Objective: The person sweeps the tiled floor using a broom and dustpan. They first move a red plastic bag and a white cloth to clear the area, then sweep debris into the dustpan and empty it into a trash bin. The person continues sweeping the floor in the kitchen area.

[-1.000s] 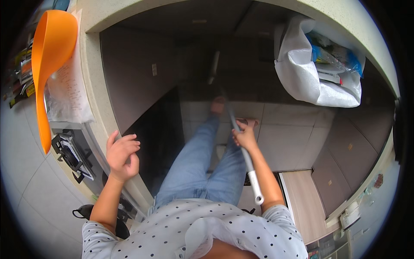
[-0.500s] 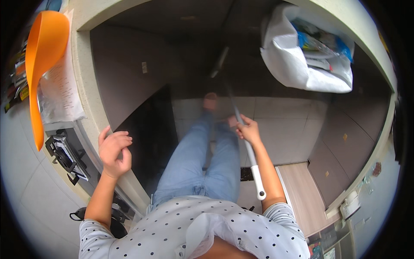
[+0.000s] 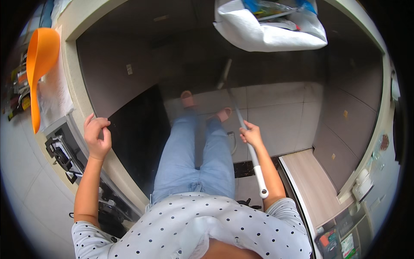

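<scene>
My right hand [image 3: 251, 134] is wrapped round the grey pole of a long-handled mop [image 3: 245, 125]. The white grip end of the pole lies along my right forearm. At the far end, a narrow pale bar [image 3: 224, 74] rests over the dark floor area, slightly blurred; how it joins the pole is hard to see. My left hand [image 3: 98, 136] holds nothing. Its fingers are loosely bent and apart, near the pale countertop edge [image 3: 77, 82]. My feet in pink slippers [image 3: 187, 99] stand on the tiled floor [image 3: 276, 110].
A white bag [image 3: 267, 38] with packages in it is at the far side. An orange spoon [image 3: 42, 56] and a gas hob [image 3: 64, 155] are on the left counter. Dark cabinets [image 3: 349, 134] line the right, above a wood-look board [image 3: 308, 177].
The view has shifted, so the white bag now appears higher and further left. My feet show further left. My right hand keeps its hold on the mop; my left hand stays empty.
</scene>
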Motion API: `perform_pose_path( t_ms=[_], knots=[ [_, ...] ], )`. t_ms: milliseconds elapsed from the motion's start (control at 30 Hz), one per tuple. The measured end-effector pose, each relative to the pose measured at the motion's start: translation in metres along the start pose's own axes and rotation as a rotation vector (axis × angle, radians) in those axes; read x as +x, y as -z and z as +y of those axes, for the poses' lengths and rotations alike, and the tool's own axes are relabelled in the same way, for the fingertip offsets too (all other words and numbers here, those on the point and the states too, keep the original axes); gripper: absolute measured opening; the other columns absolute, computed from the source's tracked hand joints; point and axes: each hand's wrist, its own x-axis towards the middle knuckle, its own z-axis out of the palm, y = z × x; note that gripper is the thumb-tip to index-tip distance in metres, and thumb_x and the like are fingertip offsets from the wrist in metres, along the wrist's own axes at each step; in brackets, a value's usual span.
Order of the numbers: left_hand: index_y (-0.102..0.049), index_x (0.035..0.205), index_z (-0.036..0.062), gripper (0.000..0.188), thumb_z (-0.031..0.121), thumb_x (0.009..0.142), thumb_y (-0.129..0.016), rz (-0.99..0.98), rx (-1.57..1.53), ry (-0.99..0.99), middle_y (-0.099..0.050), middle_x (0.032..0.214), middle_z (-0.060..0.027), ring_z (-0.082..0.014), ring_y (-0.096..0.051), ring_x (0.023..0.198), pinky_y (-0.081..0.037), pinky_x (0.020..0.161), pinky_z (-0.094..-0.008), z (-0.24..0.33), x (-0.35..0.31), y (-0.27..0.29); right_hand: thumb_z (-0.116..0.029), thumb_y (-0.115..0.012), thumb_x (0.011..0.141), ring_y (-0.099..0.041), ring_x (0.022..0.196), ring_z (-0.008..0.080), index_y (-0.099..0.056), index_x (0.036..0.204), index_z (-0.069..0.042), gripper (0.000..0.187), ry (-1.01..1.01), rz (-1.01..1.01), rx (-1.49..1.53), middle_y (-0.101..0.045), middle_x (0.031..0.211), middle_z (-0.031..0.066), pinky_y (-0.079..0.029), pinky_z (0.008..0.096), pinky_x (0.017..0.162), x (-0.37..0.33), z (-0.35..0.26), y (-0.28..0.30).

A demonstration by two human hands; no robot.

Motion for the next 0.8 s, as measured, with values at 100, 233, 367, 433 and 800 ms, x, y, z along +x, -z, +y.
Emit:
perform_pose_path(
  t_ms=[100, 233, 367, 433, 800],
  knots=[
    [-0.053, 0.067, 0.0030, 0.011, -0.004, 0.061, -0.046, -0.014, 0.023, -0.020, -0.056, 0.069, -0.0075, -0.0212, -0.056, 0.070, -0.035, 0.089, -0.0405, 0.003, -0.002, 0.001, 0.000, -0.054, 0.072, -0.045, 0.038, 0.0083, -0.044, 0.118, 0.004, 0.048, 0.111, -0.136, 0.051, -0.051, 0.052, 0.0061, -0.037, 0.0231, 0.035, 0.013, -0.034, -0.044],
    [-0.053, 0.067, 0.0030, 0.012, -0.003, 0.061, -0.046, -0.058, 0.056, -0.035, -0.056, 0.068, -0.0076, -0.0213, -0.056, 0.069, -0.034, 0.090, -0.0401, 0.001, 0.001, -0.005, -0.001, -0.057, 0.070, -0.049, 0.041, 0.0104, -0.043, 0.118, 0.005, 0.050, 0.166, -0.202, 0.228, -0.055, 0.057, 0.0091, -0.040, 0.0230, 0.038, 0.119, -0.073, -0.100],
    [-0.053, 0.068, 0.0029, 0.012, -0.003, 0.061, -0.046, -0.073, 0.065, -0.039, -0.056, 0.069, -0.0077, -0.0219, -0.056, 0.071, -0.033, 0.090, -0.0397, 0.003, -0.001, -0.008, -0.003, -0.059, 0.073, -0.047, 0.043, 0.0092, -0.041, 0.120, 0.003, 0.051, 0.021, 0.003, 0.308, -0.054, 0.059, 0.0074, -0.035, 0.0219, 0.037, 0.126, -0.044, -0.046],
    [-0.053, 0.068, 0.0030, 0.012, -0.003, 0.061, -0.046, -0.086, 0.065, -0.037, -0.056, 0.069, -0.0079, -0.0218, -0.056, 0.071, -0.033, 0.090, -0.0398, 0.006, -0.001, -0.006, -0.002, -0.058, 0.073, -0.046, 0.042, 0.0088, -0.040, 0.121, 0.002, 0.051, -0.032, 0.134, 0.288, -0.054, 0.060, 0.0076, -0.034, 0.0219, 0.035, 0.089, -0.009, -0.001],
    [-0.052, 0.067, 0.0022, 0.010, -0.003, 0.062, -0.045, -0.141, 0.141, -0.090, -0.054, 0.068, -0.0078, -0.0219, -0.053, 0.068, -0.031, 0.092, -0.0414, 0.003, -0.004, -0.013, -0.002, -0.058, 0.071, -0.047, 0.039, 0.0107, -0.041, 0.119, 0.005, 0.052, 0.059, -0.045, 0.367, -0.055, 0.057, 0.0096, -0.038, 0.0243, 0.036, 0.077, 0.000, -0.014]
  ],
)
